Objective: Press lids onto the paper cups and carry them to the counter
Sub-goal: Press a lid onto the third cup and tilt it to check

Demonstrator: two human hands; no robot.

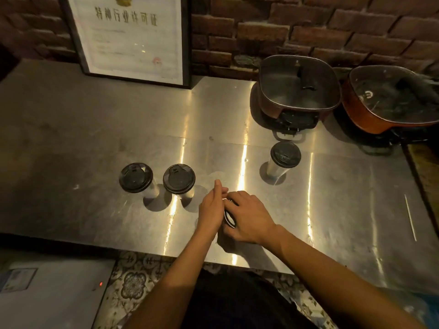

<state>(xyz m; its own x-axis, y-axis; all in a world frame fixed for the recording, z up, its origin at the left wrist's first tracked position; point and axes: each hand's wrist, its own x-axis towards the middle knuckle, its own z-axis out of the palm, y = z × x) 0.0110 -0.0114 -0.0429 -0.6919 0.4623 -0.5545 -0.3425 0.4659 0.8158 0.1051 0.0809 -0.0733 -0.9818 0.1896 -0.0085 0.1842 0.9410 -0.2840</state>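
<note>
Three paper cups with black lids stand on the steel counter [332,210]: one at the left [135,178], one beside it [179,179] and one farther right [285,155]. A fourth cup with a black lid [230,218] is near the front edge, mostly hidden between my hands. My left hand [211,210] lies against its left side with straight fingers. My right hand [248,218] covers the lid from the right, its fingers curled over the rim.
Two lidded electric pots [297,86] [389,103] sit at the back right by the brick wall. A framed certificate [133,36] leans at the back left. A thin stick [410,217] lies at the right. The counter's front edge runs just below my hands.
</note>
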